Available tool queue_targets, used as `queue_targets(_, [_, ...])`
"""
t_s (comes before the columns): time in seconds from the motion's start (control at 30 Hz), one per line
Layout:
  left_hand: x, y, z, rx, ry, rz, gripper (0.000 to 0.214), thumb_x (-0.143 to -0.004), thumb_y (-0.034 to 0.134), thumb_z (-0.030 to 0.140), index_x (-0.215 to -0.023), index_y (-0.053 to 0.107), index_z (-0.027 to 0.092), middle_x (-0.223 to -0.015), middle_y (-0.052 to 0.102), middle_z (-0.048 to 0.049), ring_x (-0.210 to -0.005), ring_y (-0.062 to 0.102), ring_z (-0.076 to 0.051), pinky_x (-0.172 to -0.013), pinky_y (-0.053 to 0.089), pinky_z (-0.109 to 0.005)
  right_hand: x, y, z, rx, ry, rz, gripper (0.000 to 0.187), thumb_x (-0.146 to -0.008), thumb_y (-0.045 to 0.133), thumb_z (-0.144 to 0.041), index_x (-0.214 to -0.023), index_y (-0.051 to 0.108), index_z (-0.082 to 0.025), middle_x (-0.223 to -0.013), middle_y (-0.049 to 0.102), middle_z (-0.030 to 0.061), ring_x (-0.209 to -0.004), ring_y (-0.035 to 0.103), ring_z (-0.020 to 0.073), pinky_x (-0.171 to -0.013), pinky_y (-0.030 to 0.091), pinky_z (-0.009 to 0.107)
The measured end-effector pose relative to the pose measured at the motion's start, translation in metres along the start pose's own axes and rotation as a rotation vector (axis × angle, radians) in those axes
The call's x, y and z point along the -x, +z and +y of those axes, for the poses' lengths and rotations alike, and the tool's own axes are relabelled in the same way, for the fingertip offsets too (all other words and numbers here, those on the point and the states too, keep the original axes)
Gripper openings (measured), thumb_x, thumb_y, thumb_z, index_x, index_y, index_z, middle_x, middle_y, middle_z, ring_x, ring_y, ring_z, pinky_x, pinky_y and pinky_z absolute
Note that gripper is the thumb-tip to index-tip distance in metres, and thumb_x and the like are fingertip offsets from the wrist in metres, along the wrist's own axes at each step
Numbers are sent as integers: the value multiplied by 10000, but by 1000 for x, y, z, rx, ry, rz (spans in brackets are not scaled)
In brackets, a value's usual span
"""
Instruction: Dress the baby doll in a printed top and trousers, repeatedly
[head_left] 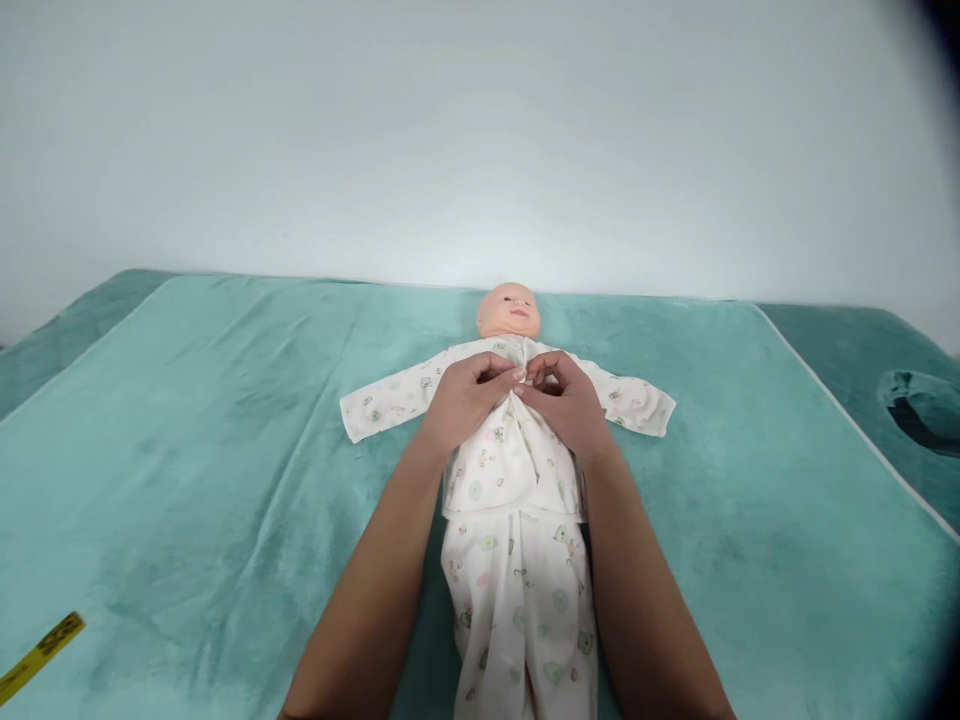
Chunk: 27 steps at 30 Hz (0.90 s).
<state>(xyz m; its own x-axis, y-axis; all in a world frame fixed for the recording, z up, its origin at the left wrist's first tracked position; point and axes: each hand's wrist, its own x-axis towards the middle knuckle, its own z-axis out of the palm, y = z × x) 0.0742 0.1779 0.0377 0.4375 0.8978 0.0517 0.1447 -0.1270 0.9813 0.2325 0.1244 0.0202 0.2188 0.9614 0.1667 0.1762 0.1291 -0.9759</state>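
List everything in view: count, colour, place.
Doll: 1, pinkish head, face up, centre
Printed top: 1, white, on doll, sleeves spread
Printed trousers: 1, white, below top
Sheet: 1, green, under doll
Cover: 1, darker green, under sheet
Strip: 1, yellow, lower left
Clear item: 1, dark-banded, right edge; identity unclear
Wall: 1, pale grey, behind
Left hand: 1, bare, pinching top's front
Right hand: 1, bare, pinching top's front
Forearms: 2, bare, lower centre

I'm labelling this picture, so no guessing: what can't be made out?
All in the head view:
Any fastener on the shirt between the left hand and right hand: hidden by them.
Lower ends of the trousers: cut off by the bottom edge.
Yellow strip: cut off by the left edge; its print is too small to read.
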Motion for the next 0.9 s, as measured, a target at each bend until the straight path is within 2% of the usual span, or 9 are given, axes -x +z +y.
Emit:
queue_targets(0.13, [0,1,-1,-3,-3,35,213,-793,739,391,-893,749,204,-826,710,-21,-779,619,-161,-705,450,-274,1,0,1,30,22,-5,241,-760,727,-324,-931,586,-231,-834,494,-42,-595,382,78,-570,354,241])
queue_targets(0.23, [0,1,-3,79,-19,39,187,-782,726,311,-939,744,212,-859,712,-23,-764,617,-144,-682,450,-260,0,0,3,39,-1,7,310,-741,743,-326,-998,593,-239,-899,517,-27,-655,416,94,-640,399,251])
queue_targets(0.37, [0,-1,-1,183,-60,42,219,-740,736,269,-949,715,206,-884,690,-25,-684,562,-112,-574,403,-230,-2,-1,8,83,-20,20,494,-721,756,-336,-1183,590,-281,-1090,550,13,-753,456,125,-719,442,276])
queue_targets(0.57, [0,-5,-1,258,-41,-49,113,-758,708,234,-864,681,208,-805,618,-5,-694,533,-106,-590,389,-228,-2,-2,7,77,2,-29,543,-723,771,-353,-1237,605,-294,-1166,564,32,-880,500,163,-776,452,298])
queue_targets(0.67, [-2,-4,-6,170,-4,-26,118,-814,668,265,-919,692,219,-856,624,-23,-757,555,-135,-643,426,-252,-2,-4,8,81,2,-44,537,-731,765,-351,-1242,609,-299,-1186,569,36,-916,514,174,-790,456,306])
queue_targets(0.77, [-5,-1,-11,-42,97,75,186,-853,639,291,-1019,703,235,-932,624,-31,-821,562,-155,-741,457,-279,-4,-6,11,41,-19,-63,520,-742,746,-340,-1243,609,-301,-1204,573,37,-936,527,177,-800,465,306])
queue_targets(0.9, [-15,1,-16,-239,242,144,327,-953,530,327,-1243,666,262,-1084,618,-51,-951,580,-172,-895,435,-296,-8,-4,19,-62,-8,26,428,-801,676,-367,-1213,594,-283,-1079,595,25,-889,539,160,-812,472,295])
